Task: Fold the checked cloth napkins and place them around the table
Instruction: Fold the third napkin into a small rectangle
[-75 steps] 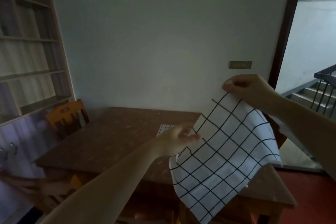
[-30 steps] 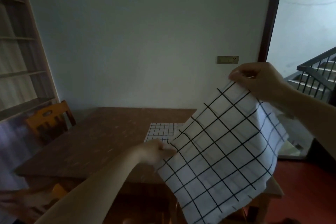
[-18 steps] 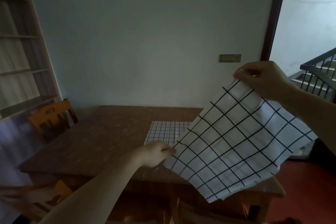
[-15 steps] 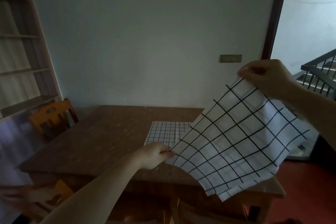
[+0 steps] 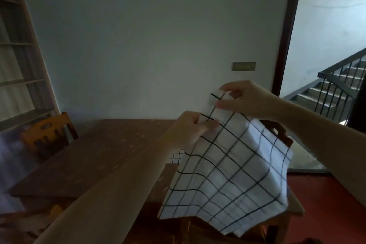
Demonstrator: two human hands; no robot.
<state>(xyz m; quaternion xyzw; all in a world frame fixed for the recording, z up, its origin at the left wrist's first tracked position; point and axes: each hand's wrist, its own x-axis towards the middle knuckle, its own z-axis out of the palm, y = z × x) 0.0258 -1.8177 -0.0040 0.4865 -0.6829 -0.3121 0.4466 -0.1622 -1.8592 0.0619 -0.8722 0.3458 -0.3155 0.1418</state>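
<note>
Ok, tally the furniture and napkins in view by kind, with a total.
Checked napkins: 2, one held in the air by the left hand and right hand, one lying on the table, mostly hidden
Tables: 1
Chairs: 2, one at the left, one at the right behind the held napkin
Total: 5
</note>
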